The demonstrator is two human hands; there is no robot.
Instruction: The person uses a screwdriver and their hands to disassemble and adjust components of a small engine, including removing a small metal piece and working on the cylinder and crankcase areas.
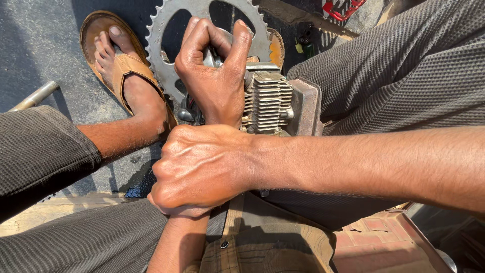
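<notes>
My left hand reaches up from below and is closed around a small metal part in front of a large toothed sprocket. What the part is stays hidden by my fingers. My right hand comes in from the right as a tight fist, clasped around my left wrist. Just right of the left hand is a grey finned engine cylinder with a flat metal plate against it.
My foot in a tan sandal rests on the dark ground beside the sprocket. A metal pipe lies at the left. A dark oily patch marks the ground. A red object is at the top, reddish paving at bottom right.
</notes>
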